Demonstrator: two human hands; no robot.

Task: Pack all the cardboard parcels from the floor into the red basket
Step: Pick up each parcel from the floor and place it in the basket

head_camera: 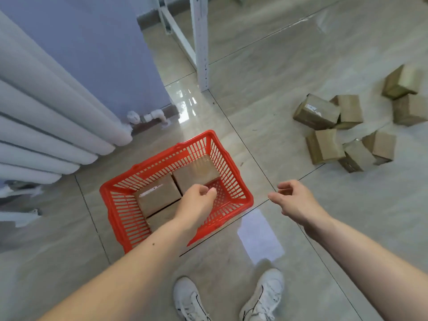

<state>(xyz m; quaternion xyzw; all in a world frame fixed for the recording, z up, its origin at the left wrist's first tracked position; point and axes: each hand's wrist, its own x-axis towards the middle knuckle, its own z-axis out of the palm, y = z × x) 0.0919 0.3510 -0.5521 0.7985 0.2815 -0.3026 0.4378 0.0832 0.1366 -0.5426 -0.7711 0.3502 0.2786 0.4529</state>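
The red basket [234, 181] stands on the tiled floor in front of me. Three cardboard parcels lie flat inside it: one at the back right [196, 174], one at the left [157, 195], and a third [162, 218] partly hidden under my left forearm. My left hand [199, 200] hangs over the basket with loosely curled fingers and holds nothing. My right hand [294, 200] hovers to the right of the basket, fingers relaxed, empty. Several more parcels lie in a loose heap on the floor at the right [324, 145], [316, 111], [410, 110].
A white radiator [46, 126] runs along the left, with pipe fittings [148, 117] at its foot. A white metal rack leg [201, 49] stands behind the basket. My white shoes [264, 295] are at the bottom. Glossy floor tiles lie between basket and heap.
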